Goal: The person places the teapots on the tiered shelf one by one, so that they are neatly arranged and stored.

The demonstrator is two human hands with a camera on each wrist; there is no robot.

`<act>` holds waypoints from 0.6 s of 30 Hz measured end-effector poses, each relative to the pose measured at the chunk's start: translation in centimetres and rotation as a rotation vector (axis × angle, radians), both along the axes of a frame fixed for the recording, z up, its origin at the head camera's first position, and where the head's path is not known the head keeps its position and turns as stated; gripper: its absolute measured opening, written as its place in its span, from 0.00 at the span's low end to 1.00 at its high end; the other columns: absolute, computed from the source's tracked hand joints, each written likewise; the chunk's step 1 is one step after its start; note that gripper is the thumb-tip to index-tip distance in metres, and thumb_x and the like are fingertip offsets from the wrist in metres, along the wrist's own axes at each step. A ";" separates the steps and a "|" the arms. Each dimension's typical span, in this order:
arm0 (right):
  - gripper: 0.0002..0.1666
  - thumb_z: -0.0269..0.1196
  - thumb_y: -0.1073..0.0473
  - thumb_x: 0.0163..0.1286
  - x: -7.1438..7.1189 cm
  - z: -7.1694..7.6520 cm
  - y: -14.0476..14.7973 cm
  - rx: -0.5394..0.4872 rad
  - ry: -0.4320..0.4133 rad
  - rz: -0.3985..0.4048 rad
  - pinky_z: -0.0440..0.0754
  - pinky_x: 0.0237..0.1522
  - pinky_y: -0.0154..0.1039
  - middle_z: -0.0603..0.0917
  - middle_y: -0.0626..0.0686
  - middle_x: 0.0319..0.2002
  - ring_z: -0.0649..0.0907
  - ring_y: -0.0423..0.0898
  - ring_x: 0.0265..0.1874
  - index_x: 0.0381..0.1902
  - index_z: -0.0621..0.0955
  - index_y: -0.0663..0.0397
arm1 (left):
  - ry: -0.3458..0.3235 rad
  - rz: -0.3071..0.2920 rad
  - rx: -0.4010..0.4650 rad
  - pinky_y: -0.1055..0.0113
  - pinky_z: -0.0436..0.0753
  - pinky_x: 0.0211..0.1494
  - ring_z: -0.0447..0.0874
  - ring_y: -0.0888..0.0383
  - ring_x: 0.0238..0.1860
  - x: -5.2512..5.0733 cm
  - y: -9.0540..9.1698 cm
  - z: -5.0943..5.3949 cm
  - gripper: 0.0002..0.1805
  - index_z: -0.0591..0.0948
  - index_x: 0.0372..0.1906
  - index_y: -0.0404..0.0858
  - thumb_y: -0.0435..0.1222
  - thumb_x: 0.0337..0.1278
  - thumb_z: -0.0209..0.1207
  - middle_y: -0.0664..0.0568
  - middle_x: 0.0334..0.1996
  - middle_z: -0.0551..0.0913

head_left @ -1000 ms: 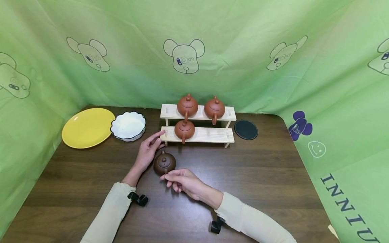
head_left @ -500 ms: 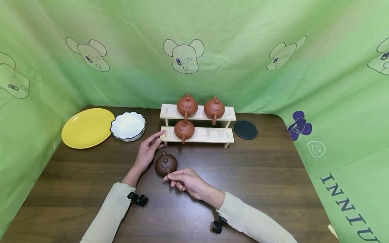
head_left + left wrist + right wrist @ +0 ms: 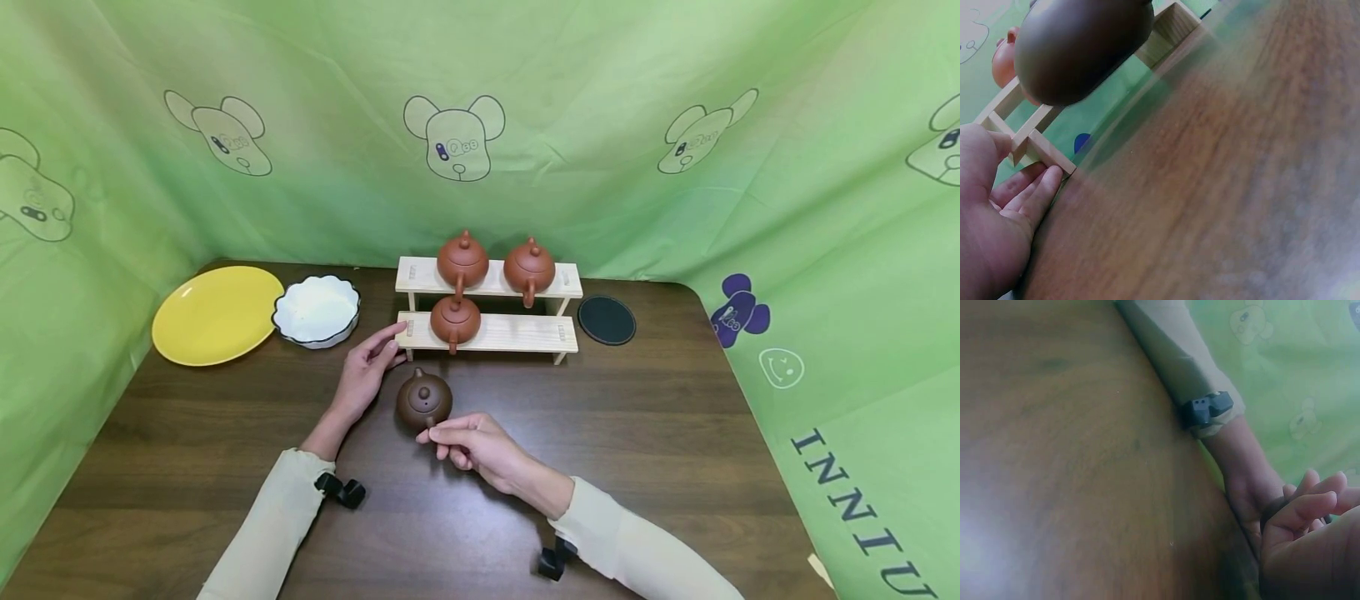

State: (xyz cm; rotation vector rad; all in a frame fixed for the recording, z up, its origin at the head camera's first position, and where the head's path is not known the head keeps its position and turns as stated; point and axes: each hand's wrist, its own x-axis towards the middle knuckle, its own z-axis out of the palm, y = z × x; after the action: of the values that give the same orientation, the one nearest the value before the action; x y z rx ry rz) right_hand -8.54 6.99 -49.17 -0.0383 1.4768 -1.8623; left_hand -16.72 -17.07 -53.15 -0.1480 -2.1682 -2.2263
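Observation:
My right hand [image 3: 483, 450] pinches the handle of a dark brown teapot [image 3: 423, 400] in the head view. In the left wrist view this teapot [image 3: 1085, 50] hangs above the tabletop, its belly toward the camera. My left hand [image 3: 362, 375] grips the left end of a two-tier wooden shelf [image 3: 517, 333], thumb at the board and fingers by the leg. One reddish-brown teapot [image 3: 455, 321] sits on the lower tier, left of centre. On the upper tier stand another reddish teapot [image 3: 462, 262] and a matching teapot [image 3: 529, 267]. In the right wrist view, my fingers [image 3: 1304, 512] mostly hide the dark teapot.
Left of the shelf are a white scalloped bowl [image 3: 317, 310] and a yellow oval plate [image 3: 217, 317]. A round black coaster [image 3: 607, 320] lies to its right. Behind the wooden table [image 3: 637, 433] hangs a green printed curtain [image 3: 585, 167].
My right hand has carried the dark teapot a short way to the right. My left hand stays on the shelf's end, and the reddish teapots have not moved.

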 end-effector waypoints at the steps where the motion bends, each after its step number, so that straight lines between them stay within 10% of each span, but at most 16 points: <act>1: 0.20 0.66 0.64 0.80 0.1 0.1 0.2 0.000 0.007 0.003 0.65 0.18 0.21 0.84 0.42 0.24 0.70 0.31 0.16 0.59 0.86 0.79 | -0.001 -0.001 0.003 0.70 0.91 0.64 0.86 0.69 0.59 0.0 0.0 0.0 0.22 0.77 0.77 0.29 0.29 0.89 0.53 0.37 0.76 0.78; 18: 0.19 0.65 0.63 0.81 0.9 1.4 3.7 0.004 0.065 -0.048 0.64 0.18 0.21 0.84 0.41 0.24 0.70 0.30 0.16 0.58 0.88 0.76 | -0.029 0.007 0.019 0.68 0.91 0.65 0.84 0.68 0.61 -0.1 0.0 0.0 0.22 0.78 0.77 0.29 0.28 0.88 0.53 0.38 0.77 0.77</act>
State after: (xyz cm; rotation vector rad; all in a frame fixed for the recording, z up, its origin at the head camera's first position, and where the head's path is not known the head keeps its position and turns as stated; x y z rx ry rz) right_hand -7.59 10.67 -47.78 -0.0630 1.5378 -1.9124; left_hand -16.86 -17.05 -53.16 -0.1080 -2.1584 -2.2588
